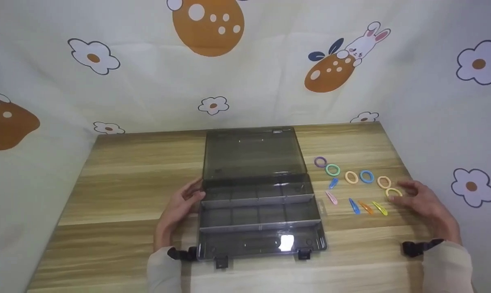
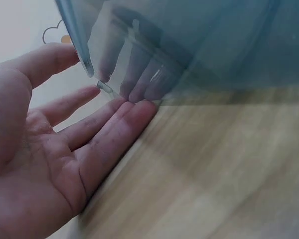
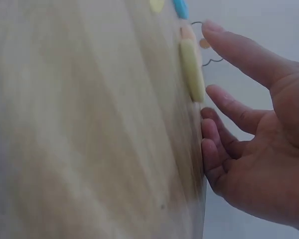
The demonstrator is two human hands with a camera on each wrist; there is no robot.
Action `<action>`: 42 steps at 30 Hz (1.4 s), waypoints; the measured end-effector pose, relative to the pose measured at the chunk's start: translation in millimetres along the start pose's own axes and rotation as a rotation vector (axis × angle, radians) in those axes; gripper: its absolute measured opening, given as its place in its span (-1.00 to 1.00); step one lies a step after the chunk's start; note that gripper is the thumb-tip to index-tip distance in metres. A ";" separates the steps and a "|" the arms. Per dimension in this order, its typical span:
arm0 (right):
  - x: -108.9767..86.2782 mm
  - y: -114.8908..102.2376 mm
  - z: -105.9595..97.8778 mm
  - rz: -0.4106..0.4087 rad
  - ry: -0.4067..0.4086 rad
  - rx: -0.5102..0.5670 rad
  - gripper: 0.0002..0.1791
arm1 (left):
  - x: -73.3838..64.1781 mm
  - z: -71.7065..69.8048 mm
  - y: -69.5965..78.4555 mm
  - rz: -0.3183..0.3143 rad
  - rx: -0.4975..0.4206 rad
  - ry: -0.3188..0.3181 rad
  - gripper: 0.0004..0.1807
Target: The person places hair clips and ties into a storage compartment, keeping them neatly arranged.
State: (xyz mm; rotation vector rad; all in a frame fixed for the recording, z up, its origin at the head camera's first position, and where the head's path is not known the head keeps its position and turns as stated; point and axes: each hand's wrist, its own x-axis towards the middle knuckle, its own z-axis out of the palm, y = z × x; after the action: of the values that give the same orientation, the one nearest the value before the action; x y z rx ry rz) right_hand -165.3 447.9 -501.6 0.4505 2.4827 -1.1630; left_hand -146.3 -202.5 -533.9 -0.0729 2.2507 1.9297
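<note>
A dark see-through compartment box (image 1: 261, 240) lies on the table with its lid (image 1: 253, 154) folded back. My left hand (image 1: 180, 209) is at the box's left side. In the left wrist view its relaxed fingers (image 2: 114, 129) rest right at the wall, the thumb near the edge. On the right, my right hand (image 1: 424, 201) hovers round the yellow hair tie (image 1: 393, 193). Its thumb and fingers stand apart beside that ring, loosely bent, in the right wrist view. Just behind lies a peach hair tie (image 1: 384, 182).
More hair ties lie further left: blue (image 1: 367, 176), peach (image 1: 351, 177), green (image 1: 332, 170) and purple (image 1: 321, 162). In front are snap hair clips: yellow (image 1: 380, 208), orange (image 1: 366, 207), blue (image 1: 354, 206), pink (image 1: 331, 197). A patterned curtain (image 1: 147, 81) hangs behind the table.
</note>
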 end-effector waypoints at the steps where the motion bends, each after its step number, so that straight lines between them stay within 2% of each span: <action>1: 0.0 1.2 0.0 0.012 -0.003 0.012 0.25 | 0.3 0.0 -0.3 0.000 -0.003 -0.002 -0.35; 4: -1.0 2.7 -0.8 -0.035 0.000 -0.021 0.19 | 1.4 0.2 -1.3 -0.006 -0.015 -0.009 -0.33; 9: -1.6 0.8 -2.0 -0.161 0.036 -0.158 -0.03 | 1.9 0.0 -2.6 -0.023 -0.027 -0.012 -0.33; 16: -3.7 -4.5 -1.4 -0.070 0.025 -0.127 -0.11 | 0.9 0.3 -3.8 -0.034 -0.026 -0.013 -0.33; 25: -4.7 -10.0 0.2 -0.116 0.065 -0.222 -0.32 | 1.7 0.4 -3.0 -0.016 -0.018 0.011 -0.34; 31: -6.2 -14.1 -0.6 -0.110 0.061 -0.221 -0.29 | 1.3 -1.0 -2.2 -0.010 -0.005 0.000 -0.33; 37: -10.5 -29.8 0.7 -0.187 0.056 -0.202 -0.33 | 0.9 -3.3 -1.5 0.004 0.009 0.006 -0.36; 42: -15.9 -54.4 1.3 -0.269 0.109 -0.231 -0.37 | 1.3 -2.0 -1.3 0.000 -0.004 0.008 -0.36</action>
State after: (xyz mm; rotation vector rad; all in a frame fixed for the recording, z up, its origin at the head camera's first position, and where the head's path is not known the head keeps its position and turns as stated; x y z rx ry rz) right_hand -174.3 411.6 -459.0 0.1204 2.7964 -0.9471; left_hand -147.6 -204.6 -535.1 -0.0812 2.2524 1.9375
